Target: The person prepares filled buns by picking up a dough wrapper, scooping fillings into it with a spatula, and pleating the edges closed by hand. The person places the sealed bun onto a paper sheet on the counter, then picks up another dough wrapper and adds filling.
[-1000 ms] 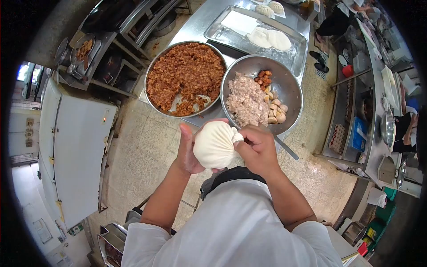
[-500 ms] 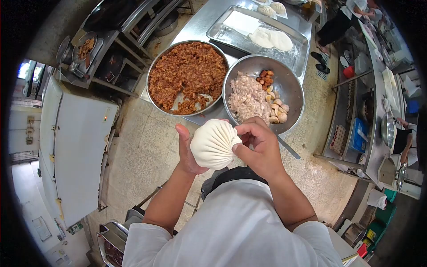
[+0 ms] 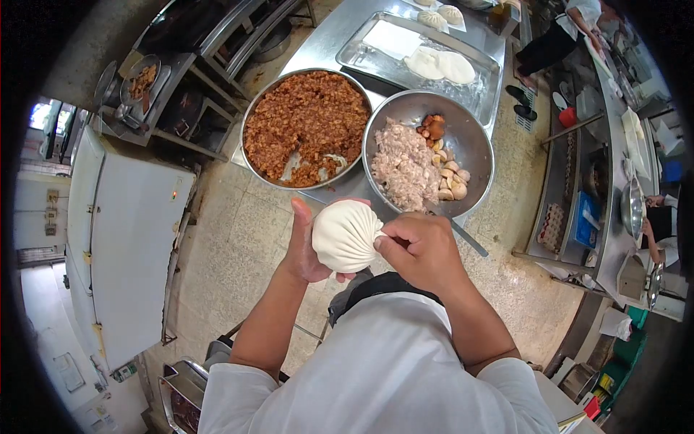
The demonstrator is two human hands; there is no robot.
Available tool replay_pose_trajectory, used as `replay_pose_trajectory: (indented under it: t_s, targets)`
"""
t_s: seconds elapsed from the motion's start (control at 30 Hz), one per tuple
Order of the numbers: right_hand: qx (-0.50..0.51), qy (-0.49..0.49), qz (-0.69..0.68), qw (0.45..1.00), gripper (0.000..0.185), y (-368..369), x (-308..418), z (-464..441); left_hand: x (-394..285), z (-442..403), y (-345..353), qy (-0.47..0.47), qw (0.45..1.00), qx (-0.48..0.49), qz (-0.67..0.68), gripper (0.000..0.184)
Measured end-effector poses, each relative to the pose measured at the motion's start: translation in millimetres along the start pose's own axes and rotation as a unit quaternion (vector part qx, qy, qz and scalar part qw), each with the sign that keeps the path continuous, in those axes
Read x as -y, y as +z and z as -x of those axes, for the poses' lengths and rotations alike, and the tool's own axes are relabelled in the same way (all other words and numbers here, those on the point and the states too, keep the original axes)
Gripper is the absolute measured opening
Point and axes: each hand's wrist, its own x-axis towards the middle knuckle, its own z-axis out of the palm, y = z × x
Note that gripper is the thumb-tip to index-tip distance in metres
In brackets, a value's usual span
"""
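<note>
A large white pleated dough bun [image 3: 341, 237] rests in my left hand [image 3: 305, 253], which cups it from beneath and from the left with the thumb sticking up. My right hand [image 3: 426, 249] pinches the gathered tip where the pleats meet, on the bun's right side. Just beyond my hands are two metal bowls. The left bowl [image 3: 251, 155] holds a reddish-brown chopped filling. In the right bowl [image 3: 473, 134] lie pale minced meat [image 3: 405, 163], halved egg-like pieces [image 3: 454, 181] and some brown chunks [image 3: 434, 126].
Behind the bowls, a metal tray [image 3: 470, 87] carries flat dough rounds [image 3: 439, 65] and white paper [image 3: 391, 37]. Shaped buns [image 3: 434, 19] sit at the far end. A white freezer [image 3: 134, 246] stands left. Shelving [image 3: 571, 155] and other people [image 3: 578, 29] are at the right.
The right hand has turned, its fingers closing more tightly around the gathered tip. The pleats are drawn into a tighter point. The left hand still supports the bun.
</note>
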Motion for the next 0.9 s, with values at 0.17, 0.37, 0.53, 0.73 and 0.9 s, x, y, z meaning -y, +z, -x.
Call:
replay_pose_trajectory:
  t_s: [0.17, 0.37, 0.53, 0.73, 0.9]
  targets:
    - [-0.007, 0.108, -0.086, 0.990, 0.012, -1, 11, -1, 3, -1, 2, 0.027, 0.997, -0.017, -0.063, 0.117]
    - [-0.020, 0.031, -0.050, 0.998, 0.011, 9, 0, -3, 6, -5, 7, 0.059, 0.989, -0.074, -0.110, 0.114]
    - [-0.043, 0.023, -0.074, 0.996, 0.018, 12, 12, 1, 4, -4, -2, 0.061, 0.997, 0.033, 0.024, 0.110]
    - [-0.021, 0.003, -0.035, 0.999, 0.025, 11, 23, -3, 9, -6, 9, 0.104, 0.995, -0.006, 0.002, 0.108]
    - [-0.049, -0.095, -0.003, 0.994, 0.021, 20, 6, -7, 12, -7, 4, 0.101, 0.993, 0.025, 0.060, 0.108]
